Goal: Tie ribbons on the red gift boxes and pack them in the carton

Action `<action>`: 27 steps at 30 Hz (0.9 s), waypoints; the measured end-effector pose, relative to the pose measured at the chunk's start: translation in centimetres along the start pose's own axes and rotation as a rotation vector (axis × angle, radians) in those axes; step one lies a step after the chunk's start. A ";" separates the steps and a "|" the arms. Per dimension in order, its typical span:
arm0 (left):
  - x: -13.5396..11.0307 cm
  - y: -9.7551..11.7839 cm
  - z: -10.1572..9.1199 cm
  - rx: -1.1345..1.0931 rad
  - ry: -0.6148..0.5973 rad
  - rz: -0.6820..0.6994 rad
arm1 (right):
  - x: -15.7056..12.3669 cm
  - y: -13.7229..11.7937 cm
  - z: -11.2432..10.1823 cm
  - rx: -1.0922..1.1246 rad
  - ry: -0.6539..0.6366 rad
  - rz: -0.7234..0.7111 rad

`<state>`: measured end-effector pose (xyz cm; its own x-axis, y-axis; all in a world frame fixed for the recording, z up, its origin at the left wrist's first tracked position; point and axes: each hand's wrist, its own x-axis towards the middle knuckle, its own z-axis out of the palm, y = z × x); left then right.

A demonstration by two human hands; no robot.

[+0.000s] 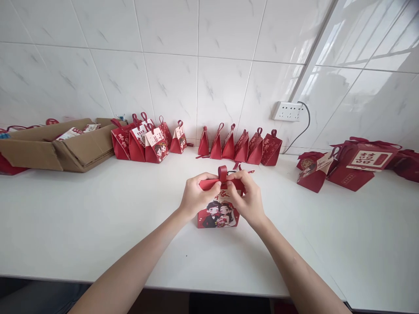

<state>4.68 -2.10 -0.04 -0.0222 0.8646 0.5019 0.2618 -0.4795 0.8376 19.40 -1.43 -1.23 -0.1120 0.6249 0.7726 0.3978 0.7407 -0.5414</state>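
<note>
Wht table (81,226) meets grey-veined tile wall (170,28) w/ 1 socket panel (288,111), reflections (347,37) upper R.

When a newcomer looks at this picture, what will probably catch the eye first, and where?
Probably the red box printed with a cartoon couple, at centre, its top pinched by the left hand and right hand. Next, perhaps, the row of red boxes behind it, along the tiled wall.

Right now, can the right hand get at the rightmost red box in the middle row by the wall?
Probably yes: no other box stands between the right hand and that rightmost red box. Its fingers pinch the top of the cartoon-couple box, though, so it would likely need to let go first.
</note>
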 end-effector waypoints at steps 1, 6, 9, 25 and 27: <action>0.0 0.0 0.0 0.000 -0.001 -0.004 | 0.0 0.0 0.0 -0.004 0.004 -0.007; 0.0 -0.1 0.0 0.009 0.000 -0.007 | 0.1 -0.2 0.0 -0.065 0.016 -0.039; 0.1 -0.2 0.0 0.017 0.001 0.012 | 0.2 -0.4 0.0 -0.059 0.002 -0.025; 0.0 -0.2 -0.1 0.001 0.031 0.042 | 0.1 -0.1 0.0 -0.021 -0.013 0.011; 0.0 -0.2 -0.1 0.002 0.019 0.042 | 0.1 -0.2 0.0 -0.027 -0.011 0.010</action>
<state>4.52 -2.04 -0.23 -0.0297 0.8404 0.5411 0.2650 -0.5154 0.8150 19.36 -1.48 -1.02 -0.1179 0.6348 0.7637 0.4229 0.7279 -0.5397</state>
